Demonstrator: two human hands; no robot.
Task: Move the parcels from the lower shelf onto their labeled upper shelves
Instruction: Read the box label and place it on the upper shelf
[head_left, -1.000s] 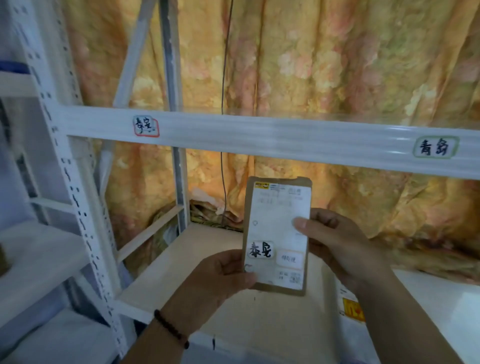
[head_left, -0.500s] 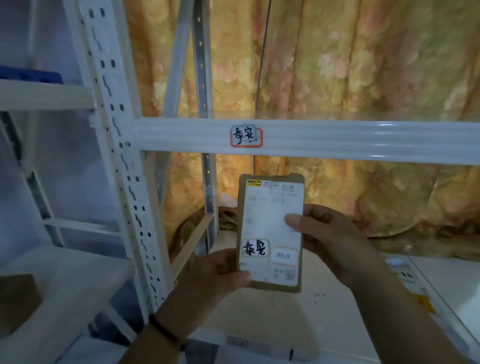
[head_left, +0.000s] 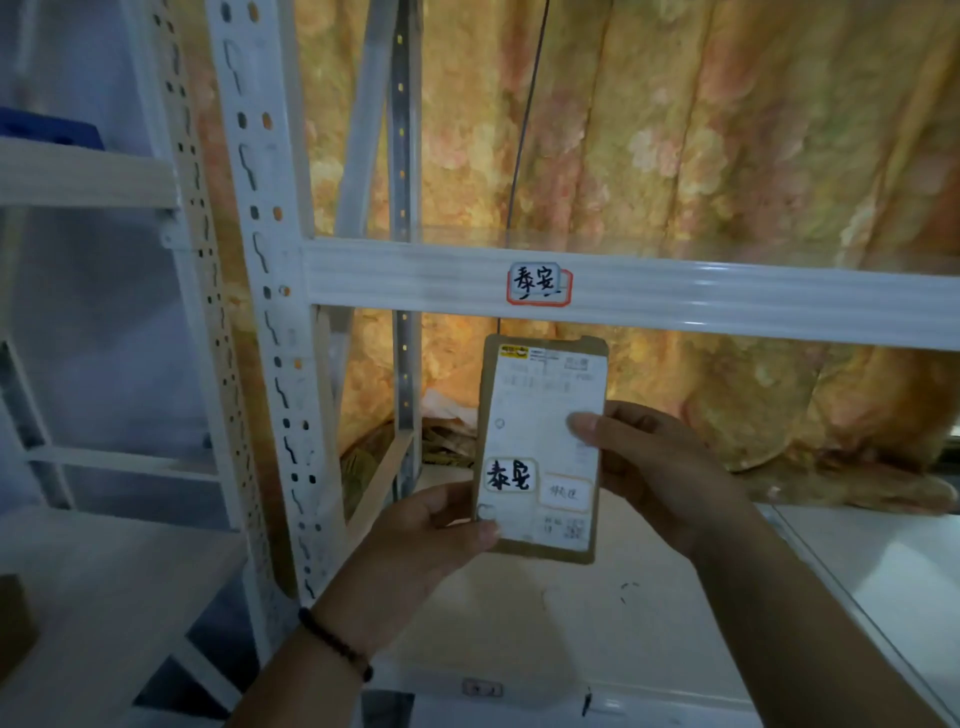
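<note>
A flat brown parcel (head_left: 540, 447) stands upright in the air just below the upper shelf beam (head_left: 727, 301), under its handwritten tag (head_left: 537, 283). The left hand (head_left: 415, 551) pinches its lower left corner, thumb on the label; the right hand (head_left: 660, 478) clasps the right edge, thumb across the front.

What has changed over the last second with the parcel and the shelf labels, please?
The view swung left: the red-edged label on the upper shelf beam, earlier far to the left, now sits just above the parcel, and the green-edged label has left view. Unchanged: the left hand and right hand keep their grip on the upright parcel.
</note>
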